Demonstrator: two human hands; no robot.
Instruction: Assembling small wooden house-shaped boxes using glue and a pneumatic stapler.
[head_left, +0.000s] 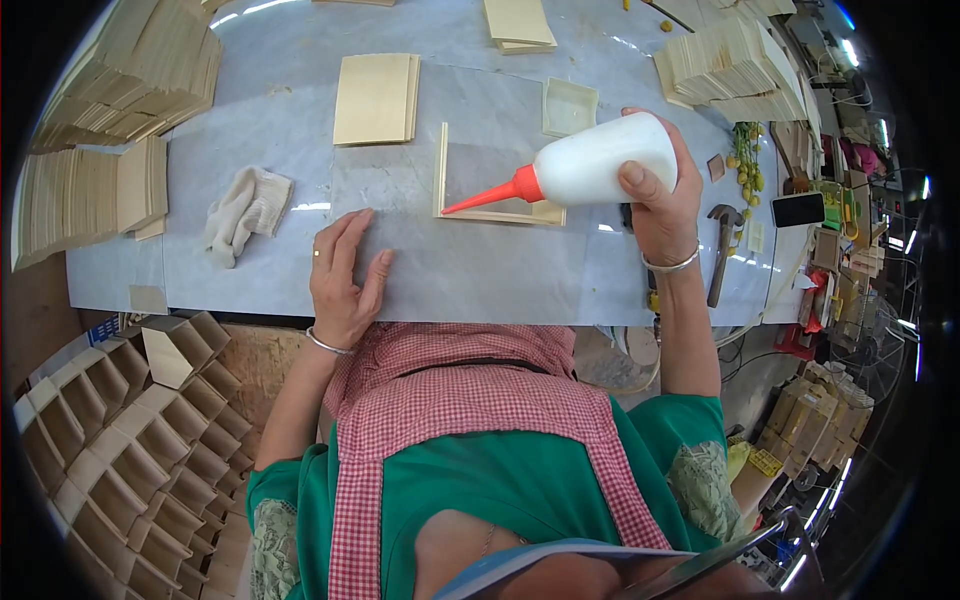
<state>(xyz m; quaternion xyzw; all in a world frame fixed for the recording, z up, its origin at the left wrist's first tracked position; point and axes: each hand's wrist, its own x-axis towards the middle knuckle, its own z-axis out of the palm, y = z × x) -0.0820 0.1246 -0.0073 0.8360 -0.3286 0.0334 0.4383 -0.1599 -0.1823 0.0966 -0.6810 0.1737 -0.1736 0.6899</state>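
My right hand (660, 190) grips a white squeeze bottle (600, 160) with a long red nozzle (495, 196), tipped to the left. The nozzle's tip is at the near left corner of a thin wooden frame (500, 215) lying on the grey table; two joined sides form an L, with a small pale piece near its right end. Left of this frame my left hand (342, 280) rests on the table near the front edge, fingers apart and holding nothing. Beyond it lie thin square wooden panels (375, 98) in a small stack.
Tall stacks of wooden panels stand at the back left (150, 70) and back right (735, 70). A white glove (248, 212) lies to the left. On the right are a hammer (722, 250), a phone (798, 209) and a clear plastic tray (570, 107). Open wooden boxes (140, 440) are piled below left.
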